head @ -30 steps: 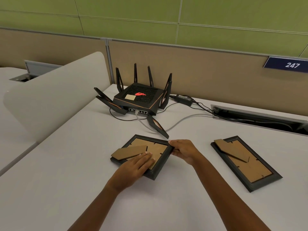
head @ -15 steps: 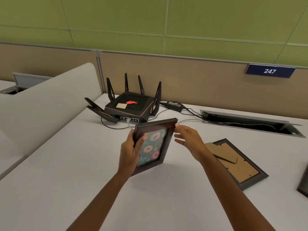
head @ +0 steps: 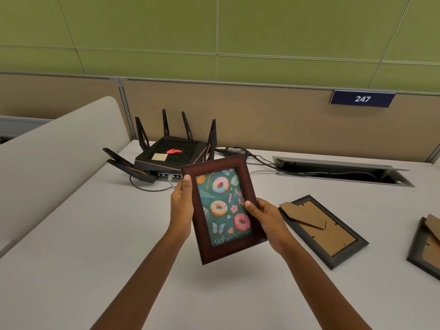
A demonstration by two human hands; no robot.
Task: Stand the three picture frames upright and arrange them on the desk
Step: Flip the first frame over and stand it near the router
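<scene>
A dark brown picture frame [head: 222,208] with a doughnut print faces me, lifted off the white desk [head: 95,234] and tilted slightly. My left hand [head: 182,206] grips its left edge, thumb on the front. My right hand [head: 266,220] grips its right edge lower down. A second frame [head: 323,231] lies face down to the right, its cardboard back and stand showing. A third frame [head: 427,251] lies face down at the right edge, partly cut off.
A black router [head: 171,153] with upright antennas stands just behind the held frame, cables trailing right to an open cable tray [head: 342,170]. A curved white divider [head: 54,153] borders the desk on the left. A beige partition with a "247" sign [head: 362,99] runs behind.
The frame lay face down under both hands a second ago. Both hands have lifted it and turned it so the picture faces me; the view has shifted left.
</scene>
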